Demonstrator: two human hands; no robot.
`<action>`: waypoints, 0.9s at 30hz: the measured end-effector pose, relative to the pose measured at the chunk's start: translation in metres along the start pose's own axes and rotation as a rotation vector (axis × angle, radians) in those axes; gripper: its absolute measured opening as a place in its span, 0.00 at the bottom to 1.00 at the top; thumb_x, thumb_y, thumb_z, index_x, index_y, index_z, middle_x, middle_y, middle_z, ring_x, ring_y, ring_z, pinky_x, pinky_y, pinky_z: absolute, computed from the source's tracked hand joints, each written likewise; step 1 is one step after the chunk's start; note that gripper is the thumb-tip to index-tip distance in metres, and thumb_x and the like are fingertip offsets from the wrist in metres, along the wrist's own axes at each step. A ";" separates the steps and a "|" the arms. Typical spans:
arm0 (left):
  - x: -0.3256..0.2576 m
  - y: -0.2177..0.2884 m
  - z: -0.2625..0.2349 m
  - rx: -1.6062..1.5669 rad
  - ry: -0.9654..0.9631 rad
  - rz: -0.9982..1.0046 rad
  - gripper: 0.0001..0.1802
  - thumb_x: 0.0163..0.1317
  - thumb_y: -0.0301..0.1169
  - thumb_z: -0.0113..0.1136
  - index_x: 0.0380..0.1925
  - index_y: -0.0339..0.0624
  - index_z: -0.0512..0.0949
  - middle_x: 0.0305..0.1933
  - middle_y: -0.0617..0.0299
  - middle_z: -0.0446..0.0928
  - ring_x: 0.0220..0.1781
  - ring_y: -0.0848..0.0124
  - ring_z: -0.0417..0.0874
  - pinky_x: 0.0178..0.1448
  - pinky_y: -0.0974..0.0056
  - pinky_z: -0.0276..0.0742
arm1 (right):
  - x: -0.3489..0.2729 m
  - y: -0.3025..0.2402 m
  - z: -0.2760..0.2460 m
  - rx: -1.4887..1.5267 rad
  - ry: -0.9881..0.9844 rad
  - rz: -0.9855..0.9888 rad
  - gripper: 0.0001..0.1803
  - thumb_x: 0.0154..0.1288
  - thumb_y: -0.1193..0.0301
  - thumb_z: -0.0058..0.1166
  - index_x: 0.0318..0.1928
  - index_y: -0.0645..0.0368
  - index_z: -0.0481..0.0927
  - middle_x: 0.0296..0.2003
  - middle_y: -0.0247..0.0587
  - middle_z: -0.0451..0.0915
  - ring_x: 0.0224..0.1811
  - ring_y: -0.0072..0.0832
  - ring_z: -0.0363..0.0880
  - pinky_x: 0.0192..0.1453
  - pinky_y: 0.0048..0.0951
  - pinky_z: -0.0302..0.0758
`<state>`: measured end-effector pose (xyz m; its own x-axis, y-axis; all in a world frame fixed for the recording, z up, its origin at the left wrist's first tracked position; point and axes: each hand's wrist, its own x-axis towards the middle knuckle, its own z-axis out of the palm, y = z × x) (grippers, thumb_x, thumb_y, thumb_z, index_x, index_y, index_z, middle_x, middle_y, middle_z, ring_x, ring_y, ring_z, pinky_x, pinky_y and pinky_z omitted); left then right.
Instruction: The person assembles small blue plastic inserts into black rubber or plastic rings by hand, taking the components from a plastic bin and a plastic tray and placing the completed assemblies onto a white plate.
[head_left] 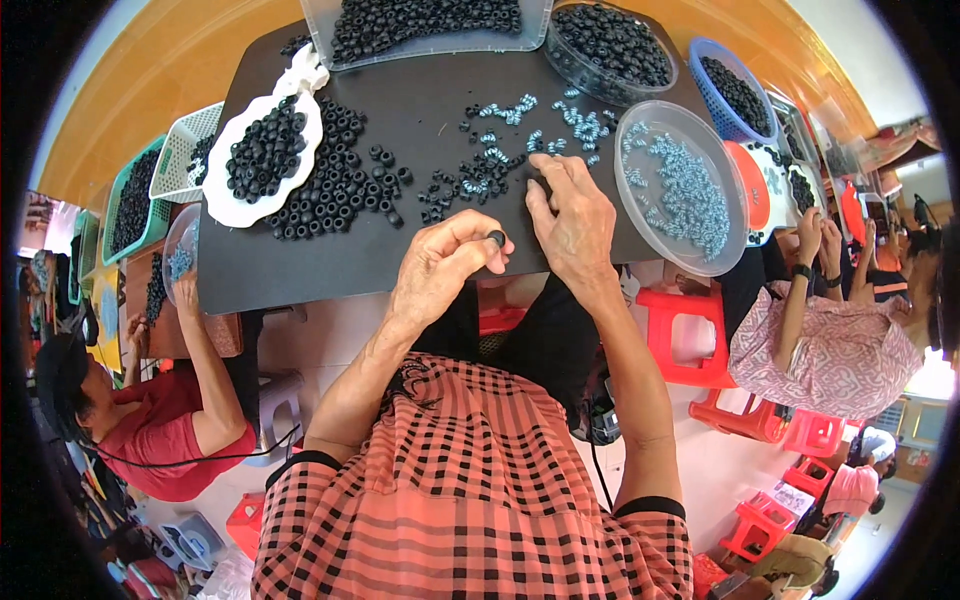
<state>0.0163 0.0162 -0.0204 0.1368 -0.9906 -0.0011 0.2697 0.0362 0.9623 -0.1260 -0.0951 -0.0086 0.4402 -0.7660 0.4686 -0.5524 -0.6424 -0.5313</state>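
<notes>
While a black work board [430, 110] spans the middle of the view, a clear rectangular bin [330, 40] and a round clear tub [560, 55], both filled with black rings, are seen along its far edge. A round clear lid [640, 215] strewn with small blue-grey screws is set at the board's right, and a white scalloped tray [225, 205] heaped with black rings lies at its left, beside a loose pile of rings [345, 190]. Scattered screws and rings [500, 150] are touched by the right hand [575, 225], its fingers spread narrowly on the board. One small black ring [496, 238] is pinched between thumb and forefinger of the left hand [440, 270], just off the board's near edge.
</notes>
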 end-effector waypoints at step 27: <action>-0.002 0.002 0.000 -0.170 0.053 -0.016 0.10 0.66 0.26 0.54 0.44 0.33 0.79 0.34 0.61 0.81 0.40 0.76 0.81 0.51 0.68 0.76 | 0.009 -0.007 0.012 0.152 -0.002 -0.094 0.11 0.58 0.79 0.58 0.42 0.60 0.81 0.41 0.38 0.78 0.34 0.35 0.81 0.37 0.32 0.77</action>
<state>0.0165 0.0181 -0.0184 0.1805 -0.9830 -0.0344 0.4285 0.0471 0.9023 -0.1098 -0.0983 -0.0091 0.4864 -0.7022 0.5200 -0.3949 -0.7075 -0.5860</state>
